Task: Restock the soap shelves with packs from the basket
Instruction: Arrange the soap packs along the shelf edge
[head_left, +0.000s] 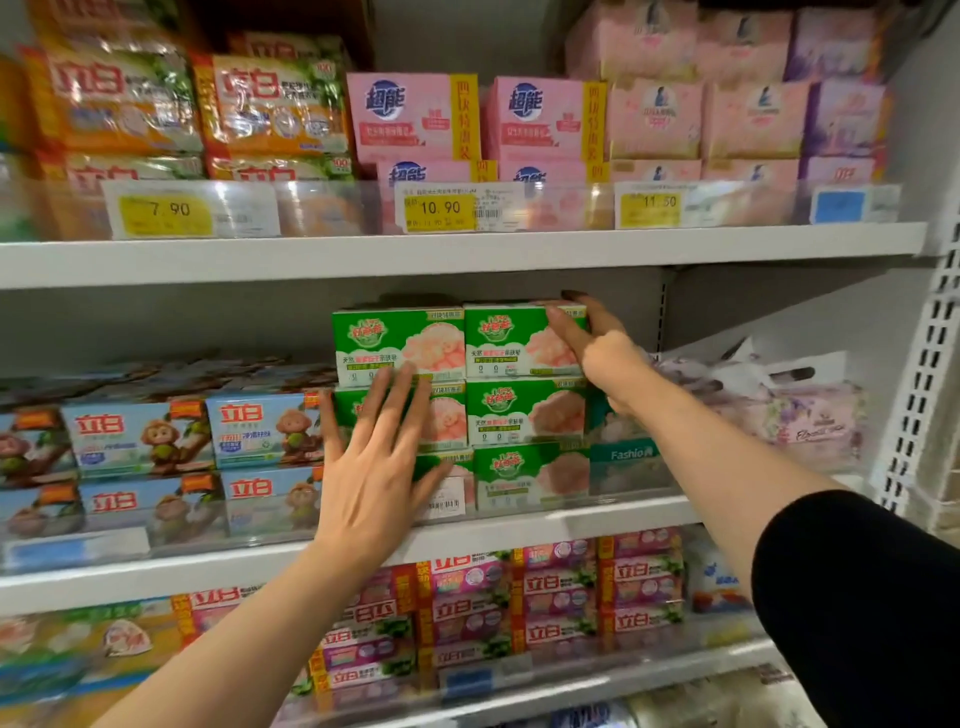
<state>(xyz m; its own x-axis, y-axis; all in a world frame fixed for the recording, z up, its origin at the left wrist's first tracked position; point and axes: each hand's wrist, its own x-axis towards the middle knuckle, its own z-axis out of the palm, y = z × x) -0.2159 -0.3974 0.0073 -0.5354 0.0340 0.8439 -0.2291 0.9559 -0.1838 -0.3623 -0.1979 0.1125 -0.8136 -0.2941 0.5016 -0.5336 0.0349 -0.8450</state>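
Green soap packs stand in two stacked columns on the middle shelf (545, 525). My left hand (376, 467) lies flat with spread fingers against the front of the left column, covering the middle pack (447, 415). My right hand (592, 343) holds the right end of the top right green pack (506, 340), thumb on its front, fingers over its top corner. The top left green pack (397, 343) sits beside it. No basket is in view.
Blue soap packs (202, 441) fill the shelf left of the green ones. Plastic-wrapped tissue packs (779, 410) lie to the right. Orange and pink packs (415, 117) sit on the upper shelf, pink packs (550, 597) below. A perforated upright (919, 395) bounds the right.
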